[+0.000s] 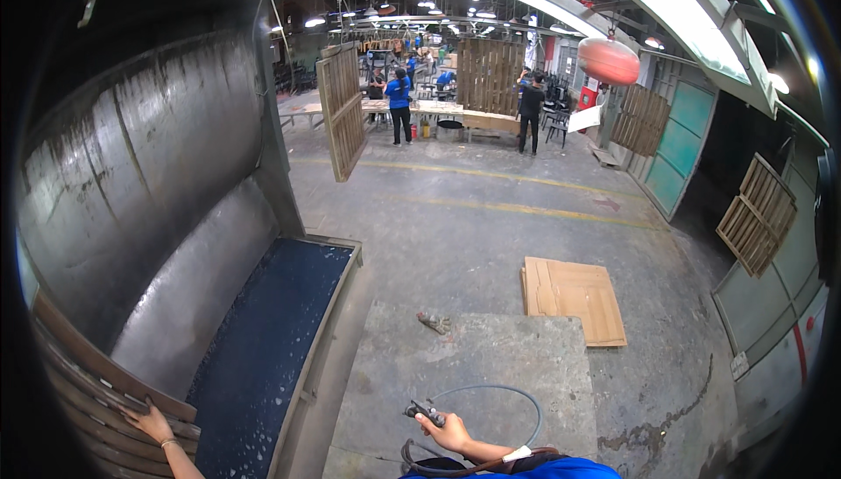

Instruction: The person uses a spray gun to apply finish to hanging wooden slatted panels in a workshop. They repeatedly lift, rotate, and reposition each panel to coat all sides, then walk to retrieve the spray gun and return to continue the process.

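- The slatted panel point(88, 383) is directly beneath the left hand point(151, 425) and well to the left of the right hand point(450, 433).
- As for progress, the panel stands within reach and what looks like a spray gun point(422, 411) is in hand, but no mist shows at its nozzle; how much of the surface is done, and how much is left, cannot be told.
- The panel is brown wood in long slats, curved by the lens, with a few small pale marks near its upper rail (wear or bare spots, hard to say which).
- The left hand lies across the slats with its fingers spread; whether it grips an edge is unclear.
- The right hand is closed around the gun, apart from the left, and a grey hose point(538, 409) loops out to its right.
- Between the hands runs a trough point(308, 358) of dark liquid flecked with pale specks.
- Ahead of the right hand, a small tool point(434, 322) lies on the floor; farther to its right are flat cardboard sheets point(578, 299).
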A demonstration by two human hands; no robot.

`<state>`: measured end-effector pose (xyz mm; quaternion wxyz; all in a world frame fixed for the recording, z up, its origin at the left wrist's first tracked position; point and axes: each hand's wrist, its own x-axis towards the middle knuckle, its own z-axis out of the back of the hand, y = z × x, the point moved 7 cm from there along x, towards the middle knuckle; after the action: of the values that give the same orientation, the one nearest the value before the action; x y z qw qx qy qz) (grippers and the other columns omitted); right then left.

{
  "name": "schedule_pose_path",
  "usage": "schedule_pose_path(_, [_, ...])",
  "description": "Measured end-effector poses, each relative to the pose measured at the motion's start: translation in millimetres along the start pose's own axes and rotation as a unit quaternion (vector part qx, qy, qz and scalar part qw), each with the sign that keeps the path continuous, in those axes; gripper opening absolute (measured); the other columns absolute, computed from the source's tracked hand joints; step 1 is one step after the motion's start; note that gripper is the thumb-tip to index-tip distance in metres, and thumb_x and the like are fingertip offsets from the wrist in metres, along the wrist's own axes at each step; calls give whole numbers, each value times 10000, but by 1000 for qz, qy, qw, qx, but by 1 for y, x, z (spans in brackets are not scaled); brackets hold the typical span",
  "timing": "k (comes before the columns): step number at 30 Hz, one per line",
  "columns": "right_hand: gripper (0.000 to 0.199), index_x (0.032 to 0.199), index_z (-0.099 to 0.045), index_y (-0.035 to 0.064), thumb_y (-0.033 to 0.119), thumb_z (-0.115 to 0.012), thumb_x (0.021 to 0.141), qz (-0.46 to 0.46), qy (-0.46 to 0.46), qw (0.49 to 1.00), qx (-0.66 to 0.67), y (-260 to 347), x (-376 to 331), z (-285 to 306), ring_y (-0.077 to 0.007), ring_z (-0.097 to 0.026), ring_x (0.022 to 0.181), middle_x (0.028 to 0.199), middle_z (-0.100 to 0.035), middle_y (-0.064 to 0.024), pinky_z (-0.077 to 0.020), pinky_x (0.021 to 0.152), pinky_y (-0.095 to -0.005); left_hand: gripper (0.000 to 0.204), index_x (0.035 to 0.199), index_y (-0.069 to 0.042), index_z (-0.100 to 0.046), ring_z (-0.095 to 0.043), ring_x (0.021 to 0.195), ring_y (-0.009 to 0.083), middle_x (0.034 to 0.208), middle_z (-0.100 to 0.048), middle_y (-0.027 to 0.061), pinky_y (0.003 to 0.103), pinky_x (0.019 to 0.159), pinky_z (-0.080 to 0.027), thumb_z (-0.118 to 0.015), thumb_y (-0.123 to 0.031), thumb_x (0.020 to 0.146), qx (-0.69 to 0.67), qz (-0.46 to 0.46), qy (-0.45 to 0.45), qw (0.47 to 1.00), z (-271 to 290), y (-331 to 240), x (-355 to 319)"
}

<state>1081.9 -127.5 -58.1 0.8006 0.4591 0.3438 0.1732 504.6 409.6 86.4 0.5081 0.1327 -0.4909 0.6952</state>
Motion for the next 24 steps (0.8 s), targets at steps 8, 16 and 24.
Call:
schedule_pose_path(8, [523,864,-742,39,549,-683,964,-18,2,1000,-5,0,-2,2,-119,-684,743,747,-735,-34,-536,733,-320,980,1665,-115,-39,-192,1530,482,1664,-162,319,516,1255,-251,-699,-319,969,-19,15,6,1000,-5,0,0])
schedule_pose_path(16, [535,860,-736,42,561,-667,971,-5,-5,1000,-1,-3,0,0,-130,-684,743,740,-729,-35,-536,739,-325,995,1653,-59,-7,-132,1533,515,1653,-141,351,539,1249,-242,-684,-324,973,19,35,2,999,-6,13,1])
schedule_pose_path(24, [537,861,-733,36,557,-667,972,-6,-7,1000,-4,-9,2,-7,-125,-681,731,736,-724,-35,-535,727,-319,1004,1653,-60,-26,-144,1532,514,1655,-158,339,537,1253,-231,-679,-400,971,24,41,-12,999,4,31,7])
